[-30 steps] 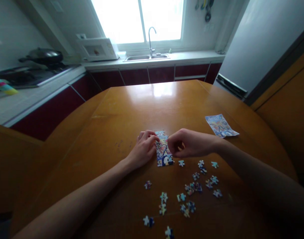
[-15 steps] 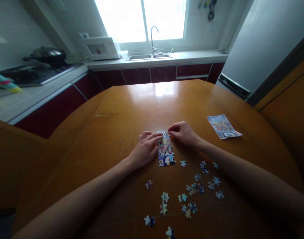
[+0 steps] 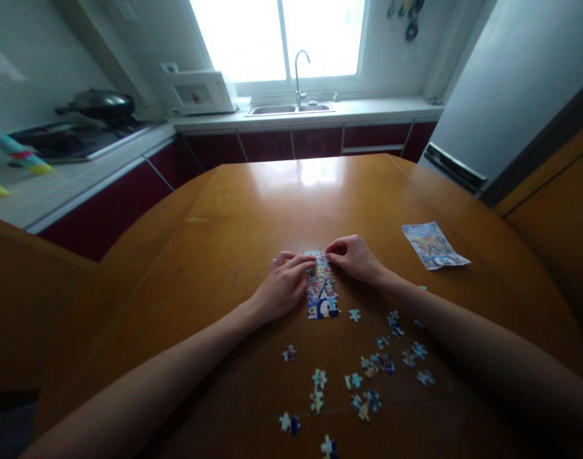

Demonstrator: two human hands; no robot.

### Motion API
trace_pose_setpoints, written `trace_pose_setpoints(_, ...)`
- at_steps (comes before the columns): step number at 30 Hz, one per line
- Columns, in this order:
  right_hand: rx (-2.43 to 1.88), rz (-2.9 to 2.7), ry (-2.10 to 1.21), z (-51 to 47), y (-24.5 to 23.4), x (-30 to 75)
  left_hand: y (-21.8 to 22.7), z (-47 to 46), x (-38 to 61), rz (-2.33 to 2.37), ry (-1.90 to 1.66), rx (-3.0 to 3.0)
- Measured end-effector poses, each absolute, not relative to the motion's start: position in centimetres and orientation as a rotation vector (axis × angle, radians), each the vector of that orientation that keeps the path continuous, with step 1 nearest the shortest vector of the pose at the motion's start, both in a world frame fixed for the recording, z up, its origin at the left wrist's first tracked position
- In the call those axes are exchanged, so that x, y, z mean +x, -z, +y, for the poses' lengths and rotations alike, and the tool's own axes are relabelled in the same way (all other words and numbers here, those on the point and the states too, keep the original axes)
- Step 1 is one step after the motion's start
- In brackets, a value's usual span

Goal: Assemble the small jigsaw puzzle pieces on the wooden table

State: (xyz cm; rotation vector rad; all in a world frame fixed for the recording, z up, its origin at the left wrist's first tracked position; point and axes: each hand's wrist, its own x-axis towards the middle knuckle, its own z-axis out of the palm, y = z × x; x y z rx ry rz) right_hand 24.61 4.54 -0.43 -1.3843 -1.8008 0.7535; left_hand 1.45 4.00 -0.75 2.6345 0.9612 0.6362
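A partly assembled jigsaw puzzle (image 3: 322,290) lies flat on the wooden table, a narrow upright strip with a blue cartoon dog at its near end. My left hand (image 3: 284,280) rests along its left side, fingers stretched out and fingertips on its upper part. At the upper right edge of the strip, my right hand (image 3: 353,256) is closed in a pinch on a puzzle piece, mostly hidden by the fingertips. One loose puzzle piece (image 3: 355,315) lies just right of the strip's near end. Several more loose pieces (image 3: 371,364) are scattered nearer to me, some under or beside my right forearm.
A creased picture sheet (image 3: 434,245) lies on the table (image 3: 253,210) to the right. Beyond the table are a counter with a sink (image 3: 291,109), a white microwave (image 3: 200,92) and a stove with a black pan (image 3: 100,105). A fridge (image 3: 515,95) stands at right.
The view has shifted slightly, so everything appears a little further right. Both hands stay at the upper part of the puzzle, with hardly any movement against it.
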Motion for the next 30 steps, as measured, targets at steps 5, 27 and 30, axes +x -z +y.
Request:
trace_pose_setpoints(5,-1.352,-1.728,-0.797,4.8,0.4,24.7,0.7,4.0,1.5,0.954,-0.662,2.631)
trace_pose_setpoints(27,-0.96,-1.725,-1.134,3.0,0.2,22.9,0.2,4.1,1.2,0.803,-1.204,2.411)
trace_pose_setpoints(30,-0.938,-1.859,-0.915,2.7,-0.3,23.0,0.2,4.2,1.1,0.824,-1.205,2.405)
